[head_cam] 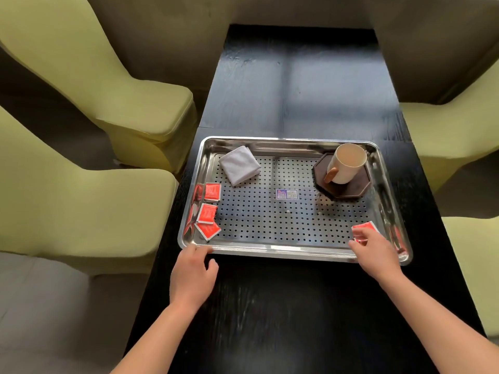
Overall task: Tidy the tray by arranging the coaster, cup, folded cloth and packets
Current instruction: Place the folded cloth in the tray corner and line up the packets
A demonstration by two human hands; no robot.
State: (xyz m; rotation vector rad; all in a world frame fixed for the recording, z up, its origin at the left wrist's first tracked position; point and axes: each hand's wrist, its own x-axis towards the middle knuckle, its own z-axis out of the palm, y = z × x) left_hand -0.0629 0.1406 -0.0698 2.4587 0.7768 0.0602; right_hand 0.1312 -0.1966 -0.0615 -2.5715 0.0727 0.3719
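Your right hand (374,251) is over the tray's (283,251) 5 o'clock corner, fingers (359,234) pinched narrow on a red packet (364,228). It looks gripped, though your knuckles hide its near edge, and there may be a second one under the hand; you can't tell from here. The packet lies just beyond your fingertips, toward 12 o'clock, long axis running roughly 9 to 3.

The other packets (209,209) sit in a loose column at the tray's 8 o'clock edge, one square, the lower two skewed. That's the relation your next move turns on: the stray is on the far side of the tray from its group, so it probably has to travel straight across toward 9 o'clock. Your left hand (193,273) is much nearer that group, resting at the tray's 7 o'clock corner, fingers loosely curled and holding nothing, thumb near the rim.

The folded cloth (239,165) lies at 11 o'clock, turned at an angle. The cup (348,163) stands on the dark coaster (341,182) at 1 o'clock, handle facing you.

The tray is perforated steel with a small label (287,194) at centre, on a narrow black surface (297,82). Pale green chairs (94,66) flank both sides.
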